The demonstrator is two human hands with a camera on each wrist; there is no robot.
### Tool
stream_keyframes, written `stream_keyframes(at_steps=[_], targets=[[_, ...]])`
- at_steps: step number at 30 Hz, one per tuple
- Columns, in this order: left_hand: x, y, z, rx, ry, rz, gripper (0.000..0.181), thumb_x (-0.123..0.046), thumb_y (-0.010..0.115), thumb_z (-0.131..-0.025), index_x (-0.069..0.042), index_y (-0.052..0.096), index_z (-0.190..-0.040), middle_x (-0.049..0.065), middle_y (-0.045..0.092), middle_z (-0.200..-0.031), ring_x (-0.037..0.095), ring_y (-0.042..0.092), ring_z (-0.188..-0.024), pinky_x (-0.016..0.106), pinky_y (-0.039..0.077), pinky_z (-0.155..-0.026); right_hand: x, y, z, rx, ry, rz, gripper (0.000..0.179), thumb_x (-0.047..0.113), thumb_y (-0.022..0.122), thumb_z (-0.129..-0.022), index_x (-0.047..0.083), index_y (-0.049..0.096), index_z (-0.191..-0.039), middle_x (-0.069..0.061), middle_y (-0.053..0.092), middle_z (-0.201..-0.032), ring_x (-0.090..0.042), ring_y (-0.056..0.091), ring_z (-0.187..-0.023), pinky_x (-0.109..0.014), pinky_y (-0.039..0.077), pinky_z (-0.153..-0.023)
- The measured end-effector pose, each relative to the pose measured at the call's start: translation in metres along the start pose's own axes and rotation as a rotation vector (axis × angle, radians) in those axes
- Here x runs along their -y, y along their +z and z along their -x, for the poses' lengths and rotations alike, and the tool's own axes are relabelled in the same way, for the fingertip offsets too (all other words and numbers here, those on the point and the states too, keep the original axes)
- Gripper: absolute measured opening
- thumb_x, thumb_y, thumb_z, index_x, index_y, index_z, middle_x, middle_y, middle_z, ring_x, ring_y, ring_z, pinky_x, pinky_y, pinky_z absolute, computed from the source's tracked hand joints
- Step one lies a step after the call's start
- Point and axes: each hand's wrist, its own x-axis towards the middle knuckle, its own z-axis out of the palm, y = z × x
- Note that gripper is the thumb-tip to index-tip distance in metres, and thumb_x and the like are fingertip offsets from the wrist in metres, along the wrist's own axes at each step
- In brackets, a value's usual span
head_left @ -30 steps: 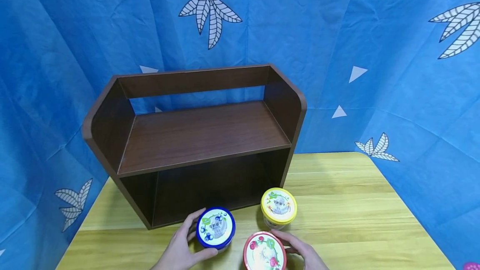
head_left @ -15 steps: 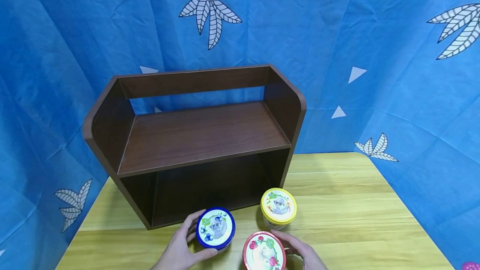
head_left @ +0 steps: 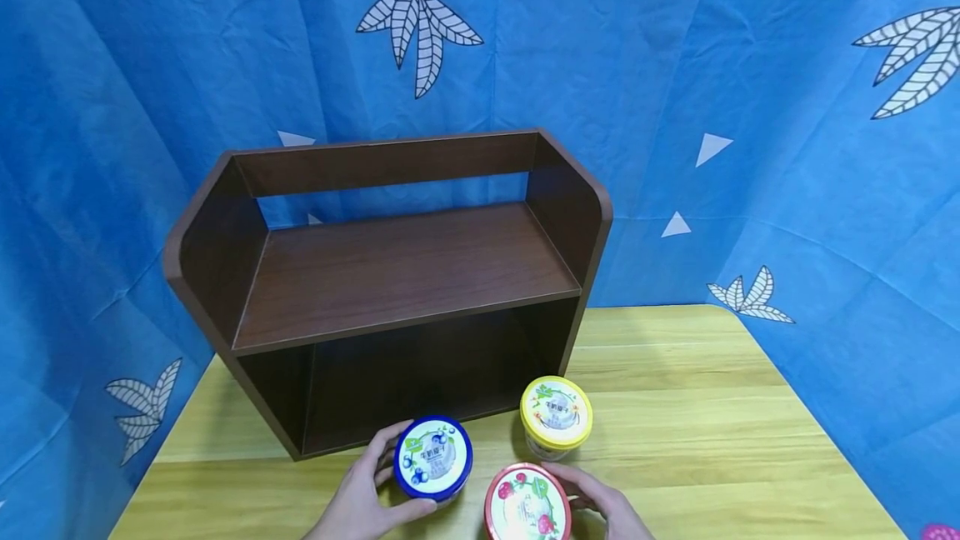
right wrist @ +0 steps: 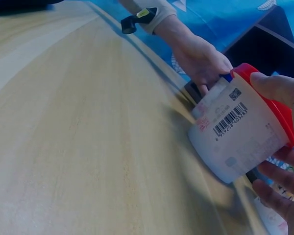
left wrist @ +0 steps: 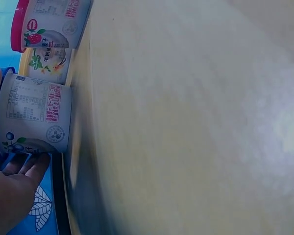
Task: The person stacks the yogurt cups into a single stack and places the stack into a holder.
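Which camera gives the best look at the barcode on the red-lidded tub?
Right wrist: it faces that side of the red-lidded tub, so the barcode shows in full. The head view shows mainly the red lid, the left wrist view another part of the side; neither shows the barcode.

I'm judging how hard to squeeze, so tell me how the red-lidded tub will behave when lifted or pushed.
The red-lidded tub will likely hold its shape, as no dent shows. It may slip, since its surface looks smooth. Pushed near the lid, it could tip, as it narrows downward.
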Motion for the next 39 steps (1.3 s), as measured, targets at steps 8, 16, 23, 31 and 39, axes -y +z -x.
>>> stream_keyframes(at_steps=[8, 16, 23, 31, 39], targets=[[-0.004, 0.001, 0.001, -0.018, -0.048, -0.022, 0.108, -0.051, 0.098, -0.068, -0.02, 0.042, -0.156, 0.019, 0.049, -0.158, 0.047, 0.053, -0.141, 0.054, 0.054, -0.114, -0.045, 0.001, 0.007, -0.004, 0.05, -0.023, 0.08, 0.007, 0.087, -0.079, 0.009, 0.053, -0.151, 0.001, 0.071, -0.137, -0.003, 0.067, -0.119, -0.027, 0.062, -0.094], [-0.003, 0.001, 0.002, -0.012, -0.038, -0.017, 0.105, -0.046, 0.098, -0.07, -0.02, 0.042, -0.155, 0.019, 0.049, -0.157, 0.046, 0.054, -0.14, 0.055, 0.054, -0.115, -0.065, 0.002, 0.01, -0.004, 0.088, -0.068, 0.086, 0.007, 0.088, -0.077, 0.015, 0.051, -0.154, 0.001, 0.07, -0.14, -0.006, 0.068, -0.121, -0.027, 0.061, -0.097], [-0.003, 0.002, 0.001, -0.018, -0.049, -0.018, 0.107, -0.051, 0.097, -0.069, -0.019, 0.042, -0.155, 0.019, 0.05, -0.157, 0.046, 0.054, -0.141, 0.054, 0.054, -0.114, -0.001, 0.002, -0.002, -0.024, -0.036, -0.104, 0.082, -0.001, 0.083, -0.076, -0.004, 0.048, -0.151, 0.012, 0.068, -0.141, -0.002, 0.066, -0.121, -0.027, 0.061, -0.094], [0.0, 0.002, 0.001, -0.025, -0.041, -0.027, 0.106, -0.047, 0.097, -0.071, -0.017, 0.041, -0.156, 0.02, 0.051, -0.156, 0.046, 0.055, -0.139, 0.054, 0.056, -0.113, 0.007, -0.001, -0.008, -0.04, 0.065, -0.135, 0.079, 0.004, 0.081, -0.082, 0.006, 0.049, -0.154, 0.011, 0.069, -0.139, -0.002, 0.066, -0.121, -0.025, 0.058, -0.094], [0.002, 0.003, 0.001, -0.022, -0.028, -0.019, 0.104, -0.044, 0.096, -0.074, -0.017, 0.041, -0.157, 0.019, 0.051, -0.156, 0.044, 0.056, -0.139, 0.054, 0.056, -0.113, 0.027, 0.002, -0.014, -0.104, 0.066, -0.113, 0.076, -0.003, 0.082, -0.082, -0.001, 0.049, -0.15, 0.015, 0.071, -0.132, -0.002, 0.068, -0.115, -0.025, 0.058, -0.095]])
